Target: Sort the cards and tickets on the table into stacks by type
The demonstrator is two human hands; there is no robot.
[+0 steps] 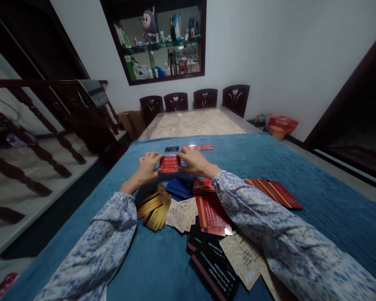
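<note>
Between my two hands a red plastic card (170,164) is held up by its short sides, its printed face toward me. My left hand (148,168) pinches the left edge, and my right hand (194,161) pinches the right edge. Just beyond lie a black card (171,149) and a red card (206,147) in a row, with another red one partly behind my right hand. Closer to me spread piles of gold cards (156,209), blue cards (179,188), cream cards (182,213), red striped cards (210,212) and black cards (213,263).
More red striped cards (275,193) lie right of my right sleeve, and beige cards (242,257) sit partly under it. A blue cloth (144,263) covers the near table; the marble-patterned top (200,121) shows beyond. Several dark chairs (205,98) line the far end.
</note>
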